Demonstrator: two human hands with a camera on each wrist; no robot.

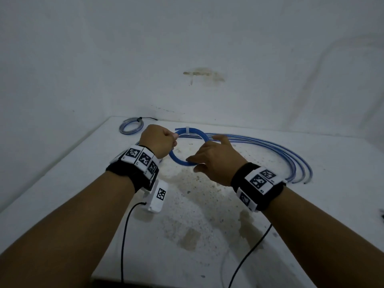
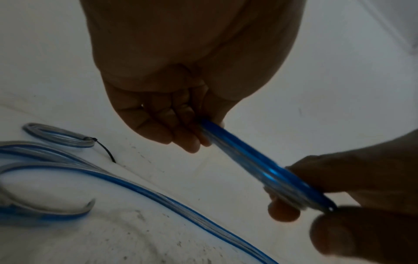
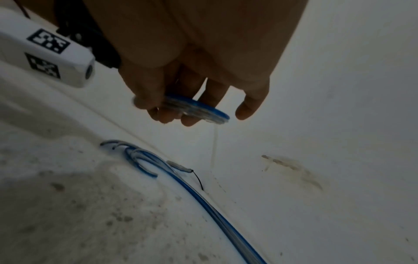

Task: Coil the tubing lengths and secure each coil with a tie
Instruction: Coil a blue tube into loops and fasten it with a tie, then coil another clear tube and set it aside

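Observation:
A blue tubing coil [image 1: 179, 160] is held up over the white table [image 1: 207, 215] between both hands. My left hand [image 1: 173, 140] grips its left side in a fist, its fingers curled round the tubing [image 2: 248, 159]. Thumb and fingers of my right hand [image 1: 197, 163] pinch the coil's near right side [image 3: 203, 109]. A white tie [image 1: 187, 130] wraps the coil's far side, and its thin tail [image 3: 214, 142] hangs down. A finished coil [image 1: 131, 126] with a black tie [image 2: 106, 151] lies at the table's far left corner.
Several loose blue tubing lengths [image 1: 291, 159] curve across the right half of the table, their ends near its right edge. White walls close the table at the back. Black wrist-camera cables [image 1: 124, 235] trail over the front edge. The tabletop is stained in the middle.

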